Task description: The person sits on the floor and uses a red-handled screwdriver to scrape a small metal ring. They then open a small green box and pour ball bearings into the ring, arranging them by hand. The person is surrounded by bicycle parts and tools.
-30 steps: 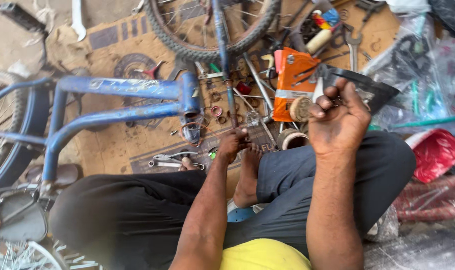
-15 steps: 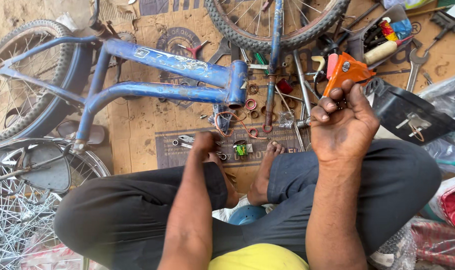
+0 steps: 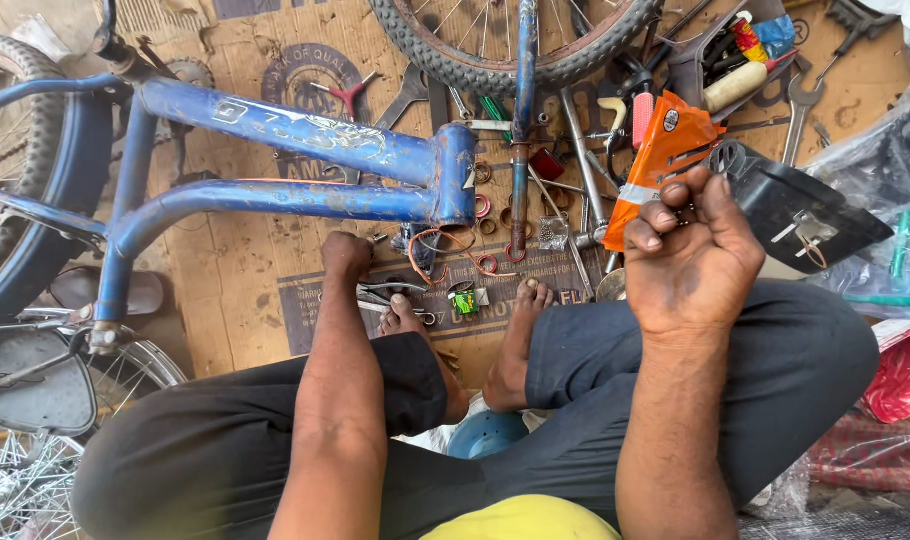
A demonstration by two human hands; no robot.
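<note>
My left hand (image 3: 347,256) reaches down to the cardboard mat (image 3: 240,270) just below the blue bicycle frame's head tube (image 3: 455,175). Its knuckles face me and its fingers are hidden, close to grey pliers (image 3: 395,291) and a tangle of orange wire (image 3: 445,240). My right hand (image 3: 690,250) is raised over my right knee with the fingers curled tight around a small dark part (image 3: 680,212). It hovers in front of an orange packet (image 3: 660,150) and a black plastic cover (image 3: 800,205). My bare feet rest on the mat between my hands.
The blue frame (image 3: 295,135) lies across the left. A tyred wheel (image 3: 445,60) and blue fork (image 3: 523,110) stand at top centre. Wrenches (image 3: 797,100), washers and small parts litter the mat. A saddle (image 3: 30,385) and spoked wheel (image 3: 15,480) sit lower left, a red bag (image 3: 900,375) right.
My left hand has moved left and forward from between my feet to the tools under the head tube. My right hand stays curled and raised. The view has shifted right along the frame.
</note>
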